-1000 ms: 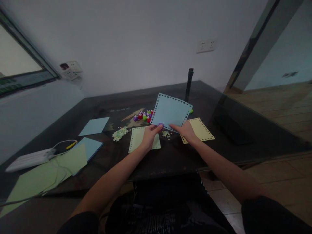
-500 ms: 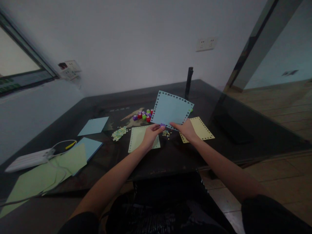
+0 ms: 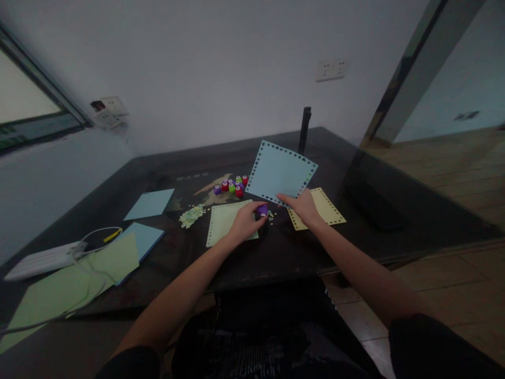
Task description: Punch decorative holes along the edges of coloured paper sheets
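My left hand (image 3: 245, 221) grips a small purple craft punch (image 3: 262, 210) between thumb and fingers, just below and apart from the blue paper. My right hand (image 3: 303, 206) pinches the lower right edge of the blue paper sheet (image 3: 281, 171), which is tilted up above the table and has small punched holes along its edges. Beneath my left hand lies a pale green sheet (image 3: 221, 223) with a punched border. A yellow sheet (image 3: 325, 208), also bordered with holes, rests under and beyond my right hand. Small paper cut-outs lie beside the purple punch.
Several red, green and purple punches (image 3: 232, 187) stand behind the green sheet. A heap of paper cut-outs (image 3: 192, 215) lies to its left. Further left are a blue sheet (image 3: 150, 204), stacked green paper (image 3: 87, 271) and a white power strip (image 3: 43, 260). A black post (image 3: 304, 129) rises behind.
The purple punch has come off the lower edge of the blue paper and moved down in my left hand. The paper has shifted slightly up and right with my right hand.
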### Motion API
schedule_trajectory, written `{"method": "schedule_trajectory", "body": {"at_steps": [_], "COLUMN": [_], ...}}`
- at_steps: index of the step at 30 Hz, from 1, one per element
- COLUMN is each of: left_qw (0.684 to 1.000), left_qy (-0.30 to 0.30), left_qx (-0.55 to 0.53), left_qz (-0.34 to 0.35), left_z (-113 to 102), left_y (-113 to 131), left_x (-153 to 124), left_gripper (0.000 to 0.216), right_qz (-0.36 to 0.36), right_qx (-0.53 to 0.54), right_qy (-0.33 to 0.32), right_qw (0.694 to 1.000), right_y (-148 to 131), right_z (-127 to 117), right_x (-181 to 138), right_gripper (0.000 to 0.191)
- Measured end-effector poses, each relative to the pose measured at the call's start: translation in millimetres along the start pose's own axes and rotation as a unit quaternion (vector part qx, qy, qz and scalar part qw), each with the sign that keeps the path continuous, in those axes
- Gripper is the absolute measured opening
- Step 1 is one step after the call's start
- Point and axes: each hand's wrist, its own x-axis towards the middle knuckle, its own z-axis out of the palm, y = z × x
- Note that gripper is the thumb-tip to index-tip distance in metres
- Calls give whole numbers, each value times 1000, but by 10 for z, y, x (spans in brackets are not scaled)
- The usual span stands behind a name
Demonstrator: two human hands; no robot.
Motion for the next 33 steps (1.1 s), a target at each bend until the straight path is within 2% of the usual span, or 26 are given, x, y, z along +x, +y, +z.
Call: {"method": "schedule_trajectory", "body": {"at_steps": [3, 6, 9, 13, 23, 27, 33], "left_qw": [997, 995, 994, 996, 999, 1000, 999], "left_qy": [-9, -19, -27, -12, -1, 5, 16], "left_qx": [49, 65, 78, 71, 14, -13, -45], "left_qz": [59, 73, 70, 50, 40, 18, -6], "left_z": [-25, -39, -41, -43, -55, -42, -45], "left_y": [7, 21, 26, 30, 61, 45, 71], "left_x": [-5, -7, -9, -10, -1, -4, 3], "left_gripper": [44, 54, 57, 50, 37, 38, 35], "right_qz": [-1, 2, 4, 2, 9, -16, -53], "right_qx": [5, 5, -4, -6, 33, 21, -27], "right_qy": [4, 7, 13, 16, -34, -56, -29], "right_qw": [1000, 1000, 1000, 1000, 999, 998, 998], "right_y": [-7, -31, -56, -67, -39, -10, -23], "right_z": [2, 2, -2, -3, 10, 15, 1], "right_x": [-1, -10, -20, -27, -7, -7, 12], "right_gripper": [39, 39, 39, 38, 31, 31, 30]}}
